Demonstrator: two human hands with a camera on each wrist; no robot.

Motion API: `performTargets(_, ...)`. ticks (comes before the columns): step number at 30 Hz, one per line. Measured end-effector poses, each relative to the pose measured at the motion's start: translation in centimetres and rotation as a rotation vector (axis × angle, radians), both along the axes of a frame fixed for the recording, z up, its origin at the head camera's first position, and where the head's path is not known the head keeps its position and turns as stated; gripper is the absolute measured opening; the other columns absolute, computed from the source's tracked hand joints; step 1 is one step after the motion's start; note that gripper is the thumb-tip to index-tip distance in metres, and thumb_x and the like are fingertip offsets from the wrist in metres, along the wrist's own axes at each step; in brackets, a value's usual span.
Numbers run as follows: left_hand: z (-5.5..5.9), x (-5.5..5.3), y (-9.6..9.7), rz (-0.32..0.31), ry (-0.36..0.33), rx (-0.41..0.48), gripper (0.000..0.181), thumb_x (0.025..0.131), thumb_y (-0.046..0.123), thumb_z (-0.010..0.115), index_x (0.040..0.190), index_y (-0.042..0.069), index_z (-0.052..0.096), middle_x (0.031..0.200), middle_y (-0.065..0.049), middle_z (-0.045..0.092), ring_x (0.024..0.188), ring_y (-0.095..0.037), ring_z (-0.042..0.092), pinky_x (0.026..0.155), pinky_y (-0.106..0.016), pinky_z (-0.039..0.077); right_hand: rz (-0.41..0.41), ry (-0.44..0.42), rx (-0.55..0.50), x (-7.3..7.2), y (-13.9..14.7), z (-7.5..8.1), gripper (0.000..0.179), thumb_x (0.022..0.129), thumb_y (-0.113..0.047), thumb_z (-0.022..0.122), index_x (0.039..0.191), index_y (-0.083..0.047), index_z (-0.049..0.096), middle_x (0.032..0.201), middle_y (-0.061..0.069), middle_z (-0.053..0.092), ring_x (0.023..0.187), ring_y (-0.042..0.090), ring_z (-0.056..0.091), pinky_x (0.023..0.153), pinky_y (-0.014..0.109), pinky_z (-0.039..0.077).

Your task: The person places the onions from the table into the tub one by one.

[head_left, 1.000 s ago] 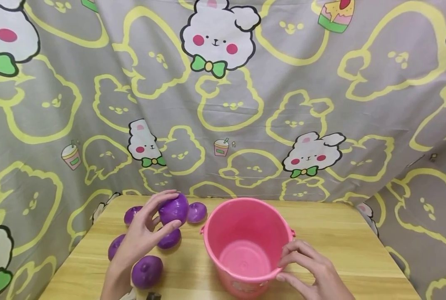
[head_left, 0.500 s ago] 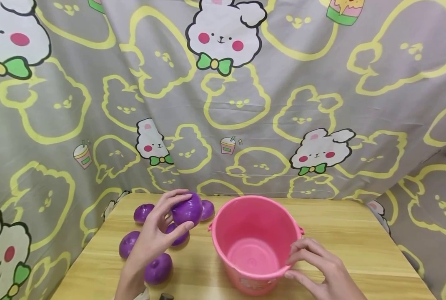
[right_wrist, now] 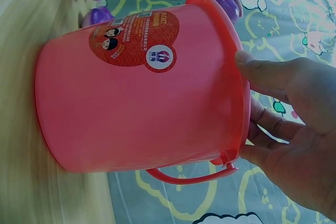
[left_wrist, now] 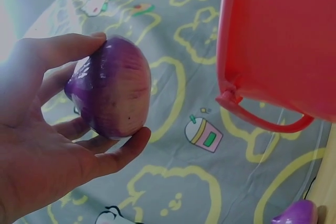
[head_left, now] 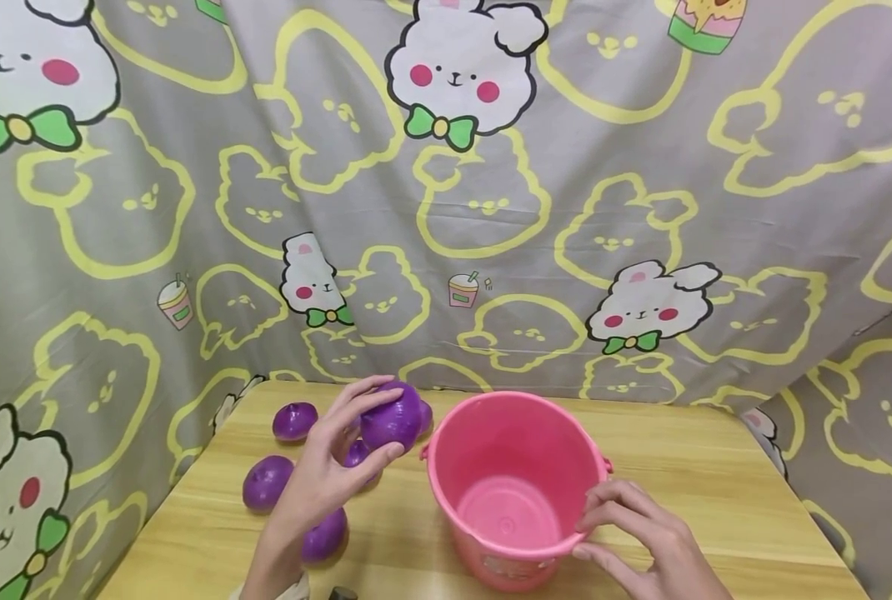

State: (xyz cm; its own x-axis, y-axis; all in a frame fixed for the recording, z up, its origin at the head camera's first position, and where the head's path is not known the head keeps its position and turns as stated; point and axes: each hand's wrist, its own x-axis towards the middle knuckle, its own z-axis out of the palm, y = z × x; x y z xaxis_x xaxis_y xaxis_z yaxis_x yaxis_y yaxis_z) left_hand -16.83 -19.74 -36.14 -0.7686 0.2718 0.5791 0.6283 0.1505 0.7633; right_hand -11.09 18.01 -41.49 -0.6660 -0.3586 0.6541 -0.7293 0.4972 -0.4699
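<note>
My left hand [head_left: 324,471] holds a shiny purple onion [head_left: 395,419] above the table, left of the bucket. In the left wrist view, the thumb and fingertips grip the onion [left_wrist: 118,87] around its sides, and a pale striped face shows. A pink plastic bucket [head_left: 517,446] stands upright with nothing inside. My right hand [head_left: 644,533] pinches the bucket's rim at the right, the thumb outside and the fingers over the edge. In the right wrist view, the bucket [right_wrist: 147,103] bears a red label, and its handle hangs down at the side.
Several more purple onions lie left of the bucket, among them one at the back [head_left: 294,421] and one near the left forearm [head_left: 268,483]. A small dark object [head_left: 343,593] shows at the front edge of the wooden table [head_left: 679,450]. A patterned curtain [head_left: 491,208] hangs behind.
My left hand has carried the onion slightly right, closer to the bucket. The head view has shifted a little. My right hand keeps its hold on the rim.
</note>
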Motion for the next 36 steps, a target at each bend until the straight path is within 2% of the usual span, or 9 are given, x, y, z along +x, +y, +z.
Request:
performTargets(4,0.0,0.0,0.2,-0.003,0.024,-0.008,0.057,0.088,-0.005,0.077,0.140,0.011,0.062,0.154,-0.012,0.043,0.137,-0.028,0.050,0.107,-0.038,0.049,0.001,-0.020,-0.007,0.0,-0.1,0.1,0.037,0.075,-0.013,0.092,0.101,-0.030,0.072,0.114,-0.010,0.062,0.104,0.005,0.058,0.098,0.011,0.047)
performTargets(9,-0.1,-0.1,0.7,-0.015,0.035,-0.009,0.055,0.088,-0.006,0.076,0.139,0.009,0.062,0.154,-0.009,0.044,0.136,-0.027,0.051,0.106,-0.037,0.050,0.010,-0.023,-0.005,-0.1,-0.1,0.1,0.035,0.077,-0.013,0.091,0.101,-0.030,0.072,0.115,-0.010,0.062,0.105,0.005,0.058,0.099,0.012,0.046)
performTargets(17,-0.1,0.4,1.5,0.020,0.086,-0.062,0.055,0.087,0.000,0.080,0.137,0.016,0.065,0.152,-0.007,0.049,0.134,-0.027,0.052,0.102,-0.037,0.054,0.050,0.066,-0.028,-0.6,-0.1,-0.6,0.047,0.070,-0.007,0.094,0.104,-0.030,0.072,0.115,-0.008,0.063,0.105,0.008,0.059,0.101,0.013,0.046)
performTargets(20,-0.1,0.7,1.9,0.015,0.109,-0.070,0.055,0.086,0.000,0.081,0.137,0.016,0.065,0.152,-0.007,0.050,0.136,-0.028,0.050,0.102,-0.037,0.053,0.058,0.101,-0.029,-0.7,-0.1,-0.8,0.051,0.066,-0.005,0.095,0.104,-0.029,0.072,0.115,-0.007,0.063,0.105,0.009,0.060,0.100,0.013,0.047)
performTargets(22,-0.1,0.9,2.3,0.003,0.112,-0.065,0.055,0.086,0.000,0.081,0.137,0.016,0.065,0.152,-0.008,0.050,0.136,-0.028,0.050,0.102,-0.037,0.053,0.055,0.106,-0.029,-0.7,-0.1,-0.9,0.052,0.065,-0.005,0.095,0.105,-0.030,0.072,0.115,-0.007,0.064,0.105,0.009,0.060,0.100,0.013,0.047)
performTargets(29,-0.3,1.1,3.4,-0.098,0.093,-0.001,0.054,0.088,-0.005,0.077,0.138,0.011,0.063,0.153,-0.012,0.047,0.137,-0.030,0.050,0.104,-0.039,0.052,0.060,0.121,-0.023,-0.8,0.0,-0.9,0.047,0.070,-0.011,0.094,0.106,-0.031,0.071,0.116,-0.007,0.064,0.105,0.011,0.061,0.103,0.014,0.045)
performTargets(36,-0.8,1.0,4.0,-0.103,0.086,-0.022,0.054,0.089,0.000,0.078,0.139,0.014,0.063,0.154,-0.010,0.046,0.137,-0.028,0.051,0.103,-0.039,0.052,0.068,0.121,-0.046,-0.7,0.2,-1.0,0.048,0.069,-0.008,0.094,0.105,-0.029,0.073,0.115,-0.005,0.064,0.105,0.012,0.062,0.100,0.014,0.047)
